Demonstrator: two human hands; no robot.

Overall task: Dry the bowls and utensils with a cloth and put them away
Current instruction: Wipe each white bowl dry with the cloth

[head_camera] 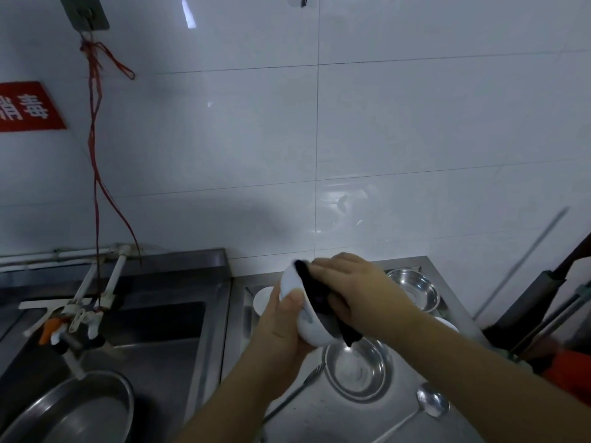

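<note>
Three white bowls: one held up (299, 310), one at the tabletop's back edge (263, 300), one partly hidden near its right edge (449, 324). Two steel bowls (414, 289) (356, 370). One fork (297, 390), one spoon (430, 402), one dark cloth (315, 290), one steel pan (73, 407).

Cool, dim, bluish light fills the scene; the glossy white wall tiles (415, 123) catch bright streaks of glare near the top edge at upper left and upper right, from lamps overhead; a broad soft shadow spreads across the tiles above the steel bench (396, 420); a steel bowl (355, 369) shows small, hard highlights on its rim; the sink basin (153, 334) at left falls into deep shade; wide-angle distortion bends the tile seams and tilts the edges; the picture is soft overall, with a thin rod (524, 260) at right smeared by blur.
</note>
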